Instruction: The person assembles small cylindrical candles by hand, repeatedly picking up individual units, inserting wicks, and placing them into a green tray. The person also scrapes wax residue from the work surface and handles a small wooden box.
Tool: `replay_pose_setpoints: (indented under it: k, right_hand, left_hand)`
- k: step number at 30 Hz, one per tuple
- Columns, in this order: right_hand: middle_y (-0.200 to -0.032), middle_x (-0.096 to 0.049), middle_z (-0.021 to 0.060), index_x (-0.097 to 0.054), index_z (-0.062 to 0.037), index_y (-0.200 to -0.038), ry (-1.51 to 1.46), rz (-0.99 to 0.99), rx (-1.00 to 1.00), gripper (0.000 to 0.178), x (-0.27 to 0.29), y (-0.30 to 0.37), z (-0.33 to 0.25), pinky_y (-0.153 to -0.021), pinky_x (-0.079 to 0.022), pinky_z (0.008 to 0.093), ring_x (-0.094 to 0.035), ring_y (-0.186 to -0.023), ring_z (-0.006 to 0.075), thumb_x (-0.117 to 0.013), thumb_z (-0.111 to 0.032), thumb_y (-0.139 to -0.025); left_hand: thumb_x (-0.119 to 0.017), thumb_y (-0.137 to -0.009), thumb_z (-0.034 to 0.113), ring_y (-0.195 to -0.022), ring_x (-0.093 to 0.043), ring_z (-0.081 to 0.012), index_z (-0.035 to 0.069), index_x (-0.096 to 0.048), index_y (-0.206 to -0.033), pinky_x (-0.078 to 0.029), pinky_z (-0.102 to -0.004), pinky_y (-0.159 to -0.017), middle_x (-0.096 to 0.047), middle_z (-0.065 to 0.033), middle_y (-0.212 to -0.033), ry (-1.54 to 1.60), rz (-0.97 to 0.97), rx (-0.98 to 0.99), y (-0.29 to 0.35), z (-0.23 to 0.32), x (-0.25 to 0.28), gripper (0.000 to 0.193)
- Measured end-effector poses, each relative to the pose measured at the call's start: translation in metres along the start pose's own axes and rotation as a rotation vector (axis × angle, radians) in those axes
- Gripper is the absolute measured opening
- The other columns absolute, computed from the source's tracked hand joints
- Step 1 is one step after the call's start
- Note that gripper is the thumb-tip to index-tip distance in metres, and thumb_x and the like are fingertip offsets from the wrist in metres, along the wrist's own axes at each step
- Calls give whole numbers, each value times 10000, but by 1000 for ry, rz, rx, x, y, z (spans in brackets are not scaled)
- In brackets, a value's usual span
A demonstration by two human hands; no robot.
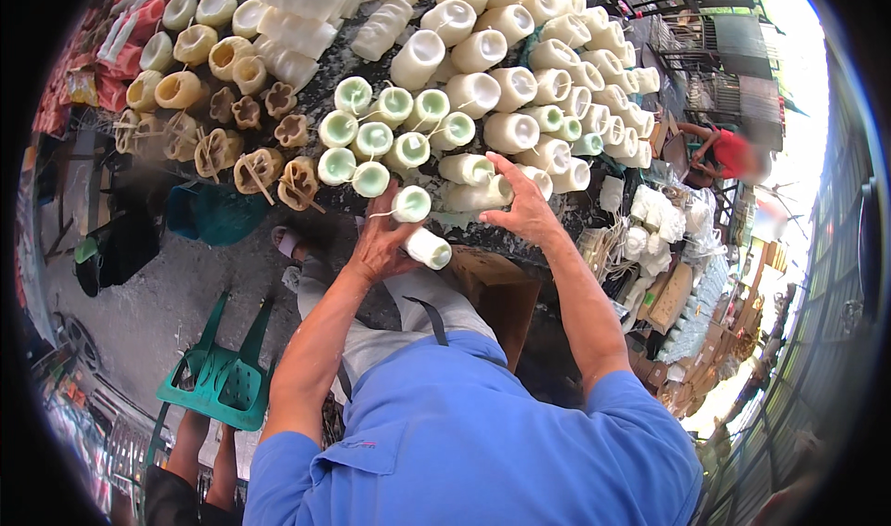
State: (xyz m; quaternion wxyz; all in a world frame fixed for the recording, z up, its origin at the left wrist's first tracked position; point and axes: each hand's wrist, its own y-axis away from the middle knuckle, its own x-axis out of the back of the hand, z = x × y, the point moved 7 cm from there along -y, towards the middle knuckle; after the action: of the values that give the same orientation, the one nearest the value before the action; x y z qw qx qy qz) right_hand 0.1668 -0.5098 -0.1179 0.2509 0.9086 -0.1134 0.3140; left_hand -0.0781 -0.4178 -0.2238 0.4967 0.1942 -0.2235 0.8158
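My left hand (379,244) is wrapped round two pillar candles at the near edge of the table. One held candle (410,204) shows a pale green top and a wick. Below it, the other held candle (429,248) tilts toward me. To the right, my right hand (527,209) has its thumb and fingers spread, holding nothing, close to a white candle (467,169) and a second white candle (481,195) on their sides. Whether its fingertips touch them I cannot tell. A cluster of green-topped candles (373,139) stands just beyond my left hand.
Rows of larger white candles (512,133) fill the dark table's right side. Hollow brownish wax pieces (252,171) sit at its left. A cardboard box (497,294) is under the edge, a green plastic chair (215,378) behind left. A person in red (733,153) sits far right.
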Motion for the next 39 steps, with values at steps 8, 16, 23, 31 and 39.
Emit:
replay_pose_setpoints:
  k: [8,16,23,31,39]
  right_hand:
    - [-1454,-628,149,-531,-35,-1430,-682,158,-73,730,-26,23,51,-1176,-525,399,-616,-1364,218,-938,-27,-824]
    - [-1380,-711,167,-614,-34,-1349,-459,352,39,620,-28,30,43,-1100,-585,381,-718,-1238,214,-940,-38,-822]
    - [-1372,-723,172,-634,-35,-1338,-365,462,111,618,-32,37,29,-1067,-597,378,-755,-1185,245,-952,-75,-810]
    - [-1285,-724,170,-621,-52,-1365,-106,400,-12,705,-23,29,22,-1066,-548,433,-705,-1206,332,-961,-221,-770]
    - [-1140,-747,118,-629,-29,-1370,-65,402,-123,678,-21,29,30,-932,-590,369,-716,-1033,199,-951,-179,-793]
  left_hand:
    - [-1048,-471,245,-1606,-241,-564,230,-705,-1388,-333,-628,-1286,-165,-325,-1753,14,44,50,15,5,0,979]
    - [-1034,-511,212,-1588,-312,-546,191,-733,-1385,-467,-558,-1227,-49,-329,-1777,41,-19,123,-9,10,5,925]
    - [-1017,-543,248,-1602,-258,-558,229,-729,-1402,-423,-571,-1254,-95,-336,-1760,40,-94,202,-7,13,8,906]
    - [-1010,-512,235,-1313,-575,-432,127,-751,-1305,-556,-523,-1064,-492,-246,-1496,-36,44,148,16,27,19,841]
    - [-965,-565,161,-1076,-656,-382,112,-637,-1346,-507,-494,-940,-680,-133,-1204,229,-28,-4,24,54,-17,849]
